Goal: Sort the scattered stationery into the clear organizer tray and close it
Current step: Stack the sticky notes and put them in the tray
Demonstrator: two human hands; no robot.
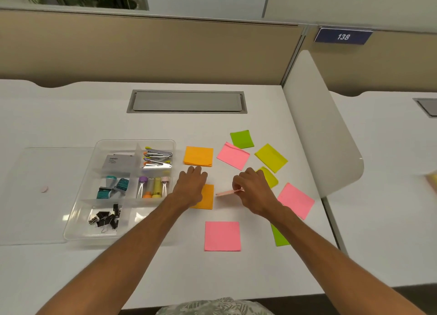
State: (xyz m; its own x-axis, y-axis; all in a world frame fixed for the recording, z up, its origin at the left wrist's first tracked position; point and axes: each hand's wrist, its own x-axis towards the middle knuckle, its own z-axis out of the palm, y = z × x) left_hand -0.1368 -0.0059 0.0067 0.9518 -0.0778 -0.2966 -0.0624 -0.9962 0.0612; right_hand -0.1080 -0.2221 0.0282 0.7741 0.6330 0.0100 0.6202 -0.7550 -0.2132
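A clear lid (47, 196) lay flat on the white desk (165, 272) at the far left, touching the open clear organizer tray (136, 141), whose compartments already held staplers, stamps, tubes and binder clips. Just right of the tray, the person's left hand (192, 184) lay over the near orange pad (208, 197) with its fingers stretched forward and close together, the tips just short of the far orange pad (198, 156); whether it pressed on the paper could not be told. Further right, the right hand (254, 189) pinched a pink pad (227, 192) between thumb and fingertips, holding it edge-on above the desk with its long axis running left to right and its free end aimed at the tray. The tray lay to the left of both hands, the left being nearer, so the pad would probably have to cross past that hand. Pink, yellow and green pads remained scattered to the right.
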